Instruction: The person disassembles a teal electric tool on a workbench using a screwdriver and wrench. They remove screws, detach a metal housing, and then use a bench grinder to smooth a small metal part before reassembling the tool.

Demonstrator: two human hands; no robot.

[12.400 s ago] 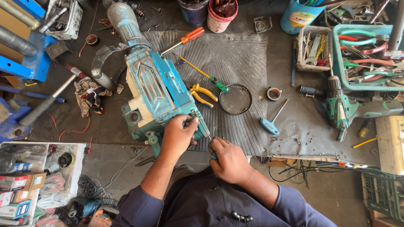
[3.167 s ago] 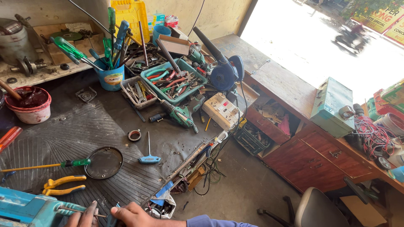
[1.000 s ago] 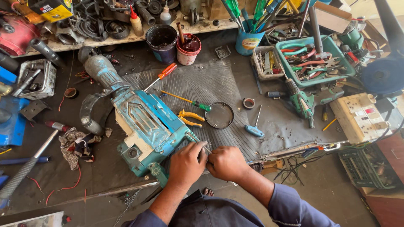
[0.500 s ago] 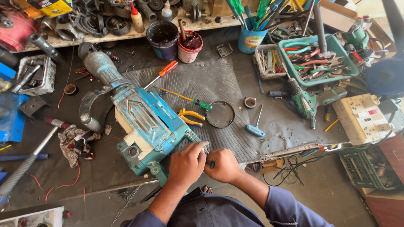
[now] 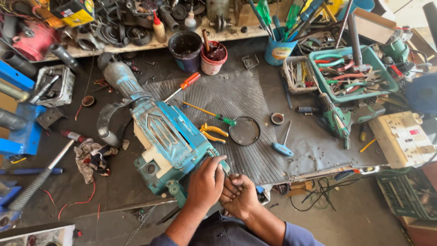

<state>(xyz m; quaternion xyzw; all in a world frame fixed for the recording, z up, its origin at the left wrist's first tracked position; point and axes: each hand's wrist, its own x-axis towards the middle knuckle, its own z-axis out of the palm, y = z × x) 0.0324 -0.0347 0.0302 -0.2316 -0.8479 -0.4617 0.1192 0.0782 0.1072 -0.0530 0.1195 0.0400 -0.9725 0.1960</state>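
Head view, both hands [image 5: 225, 189] together at blue demolition hammer [image 5: 170, 141], perhaps pinching something small, teal tray [image 5: 318, 59] of pliers.

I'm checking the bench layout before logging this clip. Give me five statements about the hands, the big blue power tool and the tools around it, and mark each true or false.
1. Both hands, left hand and right hand, meet at the near end of the blue power tool. True.
2. The yellow-handled pliers lie on the ribbed mat to the right of the power tool. True.
3. The orange-handled screwdriver stands in the blue cup. False: it lies flat on the mat; the blue cup holds other tools.
4. The green tray is bare. False: it holds pliers and other hand tools.
5. The hammer lies to the left of the power tool. True.
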